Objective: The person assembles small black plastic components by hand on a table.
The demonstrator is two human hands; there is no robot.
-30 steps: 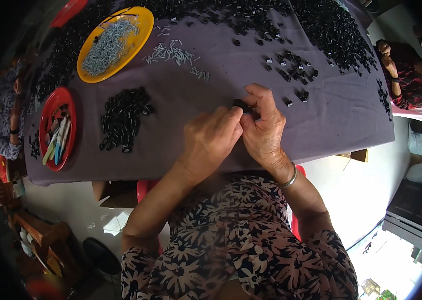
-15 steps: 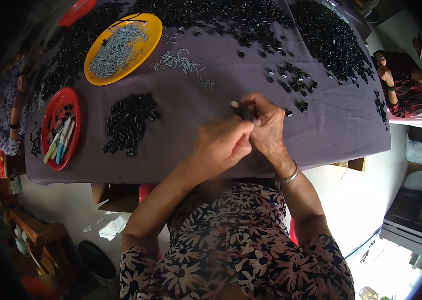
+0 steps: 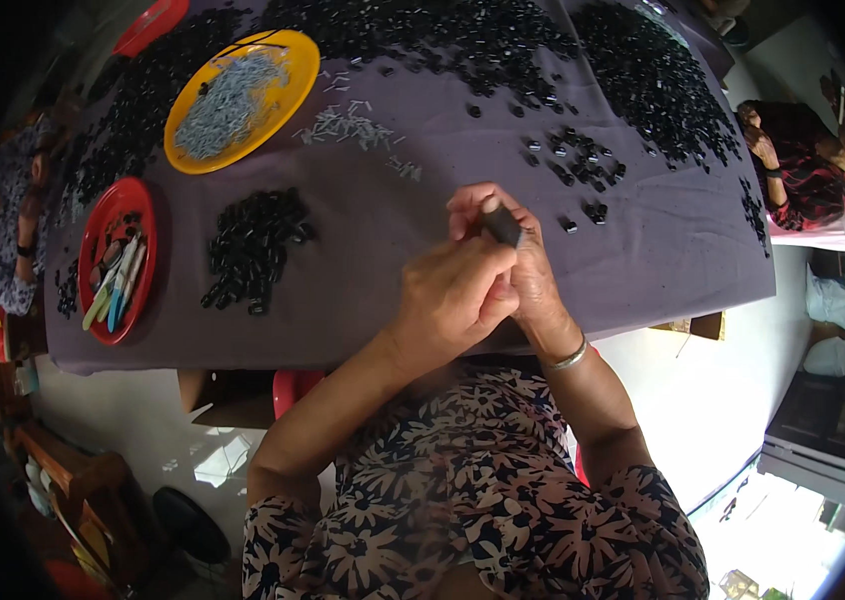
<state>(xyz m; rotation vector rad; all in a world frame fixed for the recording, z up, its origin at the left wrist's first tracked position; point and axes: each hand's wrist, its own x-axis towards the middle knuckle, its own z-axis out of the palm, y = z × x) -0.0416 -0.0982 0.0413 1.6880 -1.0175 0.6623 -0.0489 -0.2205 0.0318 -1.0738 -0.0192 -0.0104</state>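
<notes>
My left hand is closed in a fist, thumb side toward my right hand. A short dark rod-like piece with a pale rounded end juts up from between the hands, and its lower part disappears behind the left fist. My right hand, with a silver bangle at the wrist, is curled against the left one. Whatever its fingers pinch is too small and covered to make out. Both hands are held over the near edge of the cloth-covered table.
Left of my hands lies a pile of small black pieces. Beyond are a yellow plate of grey screw-like pins and more loose pins. A red tray holds knives. Black pieces cover the far side. Other people sit at both sides.
The dark rod has tilted and shifted right and slightly down between my hands. My right fingers have curled in beside it, and my left fist has turned a little.
</notes>
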